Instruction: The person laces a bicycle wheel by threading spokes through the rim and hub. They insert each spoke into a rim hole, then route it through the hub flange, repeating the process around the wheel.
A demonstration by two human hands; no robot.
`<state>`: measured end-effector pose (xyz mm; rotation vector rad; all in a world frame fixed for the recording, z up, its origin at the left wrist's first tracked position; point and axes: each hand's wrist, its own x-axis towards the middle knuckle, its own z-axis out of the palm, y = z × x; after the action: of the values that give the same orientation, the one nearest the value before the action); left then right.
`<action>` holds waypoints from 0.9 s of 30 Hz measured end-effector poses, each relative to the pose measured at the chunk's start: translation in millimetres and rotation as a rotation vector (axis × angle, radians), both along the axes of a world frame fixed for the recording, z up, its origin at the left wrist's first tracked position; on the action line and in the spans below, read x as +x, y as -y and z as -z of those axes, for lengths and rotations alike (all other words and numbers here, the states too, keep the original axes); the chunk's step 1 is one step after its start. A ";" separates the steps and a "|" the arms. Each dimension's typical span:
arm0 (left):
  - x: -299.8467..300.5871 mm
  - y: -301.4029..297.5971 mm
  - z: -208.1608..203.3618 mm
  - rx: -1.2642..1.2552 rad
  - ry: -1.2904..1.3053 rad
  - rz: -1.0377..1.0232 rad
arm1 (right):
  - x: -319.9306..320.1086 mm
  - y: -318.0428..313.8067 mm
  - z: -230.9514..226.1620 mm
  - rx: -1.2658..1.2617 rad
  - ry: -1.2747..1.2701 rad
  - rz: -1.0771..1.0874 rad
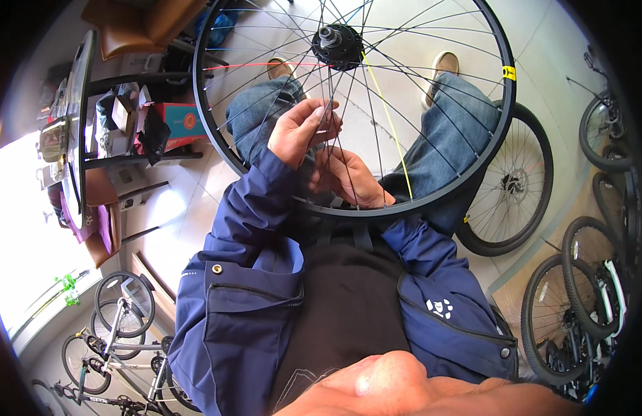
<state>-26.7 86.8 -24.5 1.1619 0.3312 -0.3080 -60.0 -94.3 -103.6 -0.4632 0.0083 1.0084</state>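
A black bicycle wheel without a tyre, its rim (508,95) bearing a yellow label, rests tilted over my legs. Thin dark spokes fan out from its black hub (338,48). Among them are one red spoke (265,66) and one yellow spoke (383,105). My left hand (299,132) is closed, thumb and fingers pinching a dark spoke below the hub. Lower down, close to the near rim, my right hand (350,179) reaches among the spokes with its fingers curled. What those fingertips hold is partly hidden and blurred.
Another wheel, with a tyre (544,194), stands on the floor right of my knee. Several bicycles line the right side, and a white bicycle (116,340) stands at lower left. On the left are a cluttered table (85,139), a red box (179,121) and brown chairs.
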 end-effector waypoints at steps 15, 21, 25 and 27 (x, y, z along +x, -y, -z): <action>-0.4 -2.9 -0.3 0.006 0.002 0.043 | 7.9 29.1 -23.8 -0.127 -0.020 -0.302; -1.5 -2.6 -6.4 0.064 -0.057 0.052 | 6.8 46.0 -10.6 -0.107 0.019 -0.316; -1.4 -3.7 -7.1 0.032 -0.057 0.081 | 4.7 39.9 -2.4 -0.079 0.033 -0.278; -1.3 -4.6 -6.4 0.028 -0.046 0.095 | 1.1 34.7 -3.3 -0.088 -0.020 -0.238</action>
<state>-28.0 91.4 -18.1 1.2016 0.3222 -0.4150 -58.9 -129.0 -100.3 -0.5439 0.0157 1.2503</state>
